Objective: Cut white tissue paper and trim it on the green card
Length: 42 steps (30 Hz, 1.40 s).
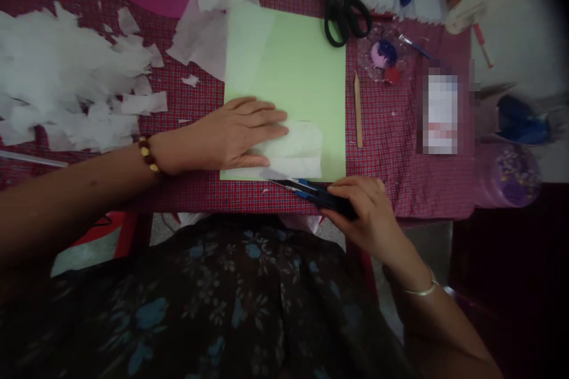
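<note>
My left hand lies flat, fingers stretched to the right, pressing a piece of white tissue paper onto a light green sheet. In my right hand is a utility knife with a blue and black handle, gripped from the right. Its blade points left and reaches the lower edge of the white paper, near my left thumb. Whether the blade is cutting into the paper I cannot tell. Another thin white sheet covers the left part of the green one.
Torn white paper is heaped at the left. Black scissors touch the green sheet's upper right corner. A wooden stick lies right of it, below a clear plastic packet. A purple container stands far right.
</note>
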### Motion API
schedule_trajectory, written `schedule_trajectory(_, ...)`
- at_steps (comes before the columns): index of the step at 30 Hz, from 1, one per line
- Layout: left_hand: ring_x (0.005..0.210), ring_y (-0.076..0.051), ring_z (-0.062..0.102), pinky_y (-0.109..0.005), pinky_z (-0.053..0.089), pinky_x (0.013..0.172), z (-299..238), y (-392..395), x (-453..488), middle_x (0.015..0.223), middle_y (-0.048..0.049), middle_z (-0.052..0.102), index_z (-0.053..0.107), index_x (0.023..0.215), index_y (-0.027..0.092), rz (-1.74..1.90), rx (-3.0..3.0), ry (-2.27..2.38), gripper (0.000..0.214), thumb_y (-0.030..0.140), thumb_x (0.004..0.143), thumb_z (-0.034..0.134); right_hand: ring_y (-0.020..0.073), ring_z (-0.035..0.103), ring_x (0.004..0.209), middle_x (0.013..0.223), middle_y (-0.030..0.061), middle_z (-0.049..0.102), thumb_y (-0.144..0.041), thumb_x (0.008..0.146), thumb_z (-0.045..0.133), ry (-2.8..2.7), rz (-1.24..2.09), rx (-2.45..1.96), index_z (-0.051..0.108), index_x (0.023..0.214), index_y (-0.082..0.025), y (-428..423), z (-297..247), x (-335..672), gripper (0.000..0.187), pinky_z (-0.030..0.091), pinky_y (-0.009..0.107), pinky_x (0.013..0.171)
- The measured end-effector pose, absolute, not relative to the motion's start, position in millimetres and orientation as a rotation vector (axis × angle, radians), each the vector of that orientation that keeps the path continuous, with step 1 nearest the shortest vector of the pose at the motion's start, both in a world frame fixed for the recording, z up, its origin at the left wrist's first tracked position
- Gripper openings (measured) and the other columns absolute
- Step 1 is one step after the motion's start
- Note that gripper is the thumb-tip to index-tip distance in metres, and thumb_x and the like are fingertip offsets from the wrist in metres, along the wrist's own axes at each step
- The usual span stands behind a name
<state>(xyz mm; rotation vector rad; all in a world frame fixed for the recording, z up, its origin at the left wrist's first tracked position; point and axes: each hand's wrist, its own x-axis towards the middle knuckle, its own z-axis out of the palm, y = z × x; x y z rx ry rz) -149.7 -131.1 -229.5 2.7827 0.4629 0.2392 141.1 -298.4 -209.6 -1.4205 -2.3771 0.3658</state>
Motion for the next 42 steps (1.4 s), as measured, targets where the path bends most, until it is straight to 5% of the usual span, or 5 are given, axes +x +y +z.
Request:
schedule_trajectory(10,0.139,-0.028,0.033,-0.052,0.019,0.118,-230.4,-133.6,-148.4,0.148,-0.0040,0.047,0.048,0.140,0.025,0.239,2.691,0.510,0.052,0.052,0.097,0.037,0.0268,0.063,0.094,0.102,0.0089,0.068,-0.026,0.087,0.070,-2.403,0.379,-1.402,0.056,0.108,-0.021,-282.8,-207.4,139.4,0.027,0.042,0.041,0.077)
schedule_trajectory(29,0.140,-0.028,0.034,-0.050,0.025,0.117,-235.5,-133.7,-149.2,0.155,-0.0079,0.041,0.043,0.145,0.023,0.234,2.836,0.508,0.064,0.063,0.097,0.030,0.0261,0.060,0.092,0.103,0.0089,0.067,-0.032,0.090,0.066,-2.553,0.341,-1.268,0.060,0.107,-0.019,-255.1,-203.9,119.7,0.022,0.042,0.040,0.076)
schedule_trajectory(42,0.142,-0.030,0.035,-0.051,0.021,0.118,-235.6,-136.9,-149.3,0.155,-0.0077,0.041,0.044,0.143,0.024,0.262,2.801,0.541,0.057,0.057,0.097,0.043,0.0251,0.059,0.092,0.103,0.0099,0.068,-0.027,0.089,0.068,-2.426,0.401,-1.391,0.057,0.113,-0.019,-291.7,-206.4,115.8,0.028,0.042,0.039,0.075)
